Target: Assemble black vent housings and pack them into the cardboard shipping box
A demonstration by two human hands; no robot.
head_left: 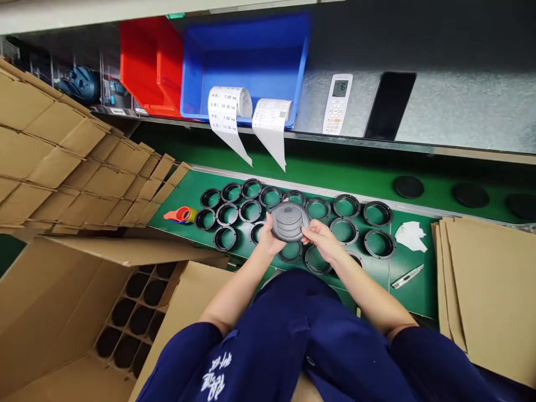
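Both hands hold a round black air vent with curved slats across its face, raised above the green workbench in front of my body. My left hand is wrapped around its left edge. On the other side, my right hand pinches the lower right rim between thumb and fingers. Around and behind the vent, several black plastic rings lie on the bench in loose rows, some partly hidden by the hands and forearms.
Left: an open carton with black round parts in dividers, below stacked cardboard. Coloured scoops sit on the green bench. Right: a utility knife, white scrap, cardboard sheets. A shelf above carries a blue bin and label rolls.
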